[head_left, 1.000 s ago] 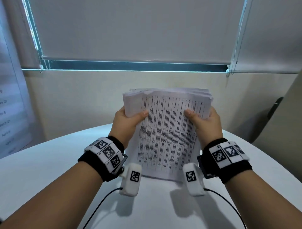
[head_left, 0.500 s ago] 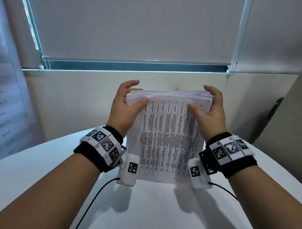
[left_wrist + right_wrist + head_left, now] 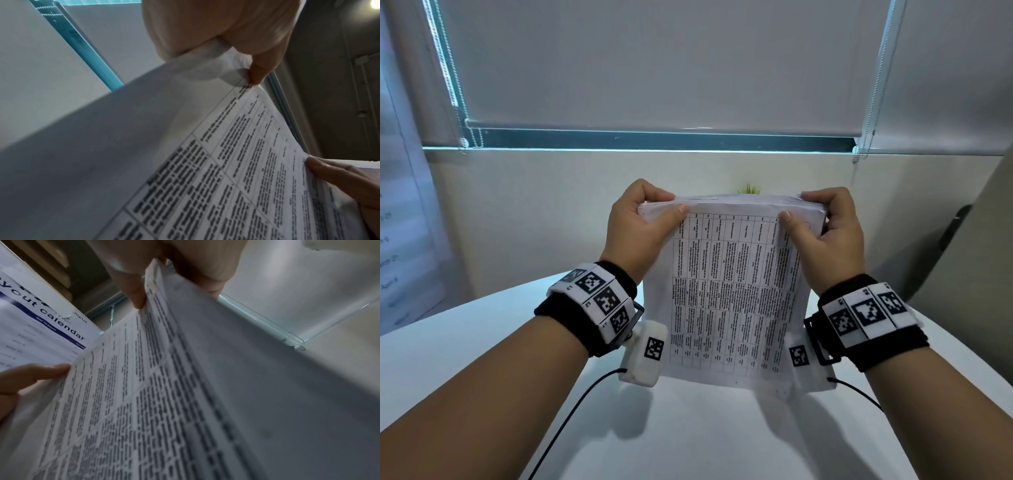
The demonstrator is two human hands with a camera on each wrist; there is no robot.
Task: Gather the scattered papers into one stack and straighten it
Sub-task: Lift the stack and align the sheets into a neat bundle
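While both hands' fingers (image 3: 654, 197) pinch the upright stack (image 3: 732, 291), a plant (image 3: 749, 189) peeks behind.

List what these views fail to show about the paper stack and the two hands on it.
- Stack back side: hidden in head view by its own printed front sheet.
- Bottom edge on the table: contact unclear in head view; both wrist views are cut off above it.
- Printed text: too small in head view, blurred in the wrist views.
- Left hand and right hand fingers behind the stack: covered by paper.
- Plant: only its tips show above the stack.
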